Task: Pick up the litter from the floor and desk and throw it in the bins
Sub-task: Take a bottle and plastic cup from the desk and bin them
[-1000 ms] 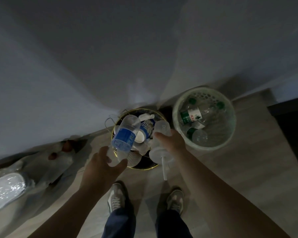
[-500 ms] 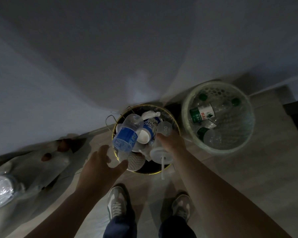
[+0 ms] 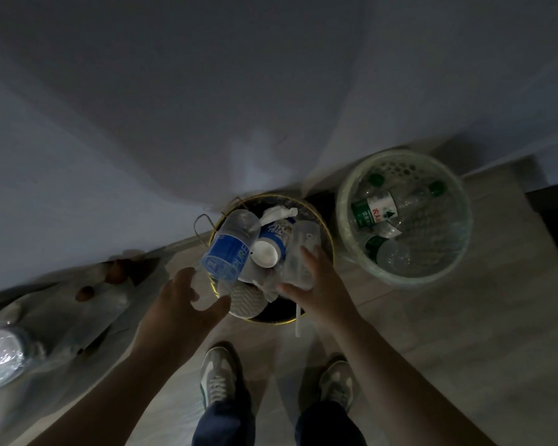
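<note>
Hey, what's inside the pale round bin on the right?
Clear plastic bottles with green caps and labels lie inside the pale bin. At least three show; anything beneath them is covered.

A blue-labelled bottle [image 3: 231, 249] and a clear plastic cup [image 3: 300, 239] tilt over the full gold-rimmed bin [image 3: 277, 322].

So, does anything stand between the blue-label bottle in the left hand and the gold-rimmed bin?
No barrier: the bottle in the left hand is over the gold-rimmed bin, but a paper cup and tissue are piled to its rim.
</note>
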Motion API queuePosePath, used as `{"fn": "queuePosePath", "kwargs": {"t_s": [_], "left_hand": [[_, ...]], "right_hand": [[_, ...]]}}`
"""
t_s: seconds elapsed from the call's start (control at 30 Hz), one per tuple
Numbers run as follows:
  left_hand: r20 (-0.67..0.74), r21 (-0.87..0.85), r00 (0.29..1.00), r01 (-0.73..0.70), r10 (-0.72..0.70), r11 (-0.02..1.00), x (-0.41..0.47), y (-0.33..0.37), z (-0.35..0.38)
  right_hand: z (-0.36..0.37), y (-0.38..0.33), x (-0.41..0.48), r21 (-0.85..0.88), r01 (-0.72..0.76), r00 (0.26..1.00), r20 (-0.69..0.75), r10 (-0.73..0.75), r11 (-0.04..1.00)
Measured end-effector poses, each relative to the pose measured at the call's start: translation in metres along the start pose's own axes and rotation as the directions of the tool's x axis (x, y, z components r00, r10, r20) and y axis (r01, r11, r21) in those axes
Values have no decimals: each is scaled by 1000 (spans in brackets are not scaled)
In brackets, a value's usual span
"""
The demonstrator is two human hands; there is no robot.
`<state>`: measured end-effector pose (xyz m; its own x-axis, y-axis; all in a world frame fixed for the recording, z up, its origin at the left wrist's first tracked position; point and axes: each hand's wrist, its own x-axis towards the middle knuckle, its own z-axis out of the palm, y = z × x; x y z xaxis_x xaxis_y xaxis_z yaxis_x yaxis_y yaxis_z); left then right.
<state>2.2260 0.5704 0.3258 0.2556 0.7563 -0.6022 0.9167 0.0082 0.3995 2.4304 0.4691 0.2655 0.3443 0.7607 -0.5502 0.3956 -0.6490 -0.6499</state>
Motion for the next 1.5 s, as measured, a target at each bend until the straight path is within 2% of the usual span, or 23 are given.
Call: {"fn": "queuePosePath", "kwargs": {"t_s": [0.07, 0.2, 0.3, 0.37, 0.43, 0.57, 0.73, 1.17, 1.23, 1.33, 1.43, 1.5], "left_hand": [[2, -9, 1000, -6, 6, 1000, 0, 1, 0], [-3, -3, 1000, -16, 16, 1000, 2, 0, 0], [-10, 8, 1000, -11, 11, 1000, 4, -3, 0], [-23, 18, 1000, -8, 8, 1000, 5, -3, -1], [-38, 7, 999, -5, 5, 1000, 5, -2, -2], [-74, 5, 997, -21, 21, 1000, 5, 9, -3], [-88, 37, 993, -73, 76, 997, 7, 41, -8], [53, 162, 950, -313, 308, 936, 9, 193, 28], [106, 244, 928, -371, 356, 896, 10, 220, 43], [168, 326, 926, -375, 337, 868, 11, 259, 72], [211, 246, 910, -403, 357, 882, 8, 289, 102], [281, 185, 869, -465, 407, 866, 5, 304, 121]], "right_hand": [[4, 1, 5, -134, -28, 999, 42, 34, 991], [8, -1, 27, -268, -127, 982, 98, 159, 955], [5, -7, 52, -264, -226, 952, 144, 270, 938], [4, -10, 61, -223, -257, 943, 156, 295, 940], [3, -11, 56, -138, -257, 955, 115, 273, 956], [-7, -8, 19, -16, -134, 989, -61, 133, 991], [-36, 6, -19, -62, -123, 986, -124, 115, 990], [-152, 60, -96, -285, -303, 947, -194, 255, 909], [-169, 72, -103, -280, -330, 937, -212, 278, 901], [-190, 91, -116, -222, -367, 917, -251, 311, 903], [-204, 109, -128, -169, -390, 903, -261, 341, 905], [-211, 120, -135, -145, -407, 892, -274, 359, 902]]}}
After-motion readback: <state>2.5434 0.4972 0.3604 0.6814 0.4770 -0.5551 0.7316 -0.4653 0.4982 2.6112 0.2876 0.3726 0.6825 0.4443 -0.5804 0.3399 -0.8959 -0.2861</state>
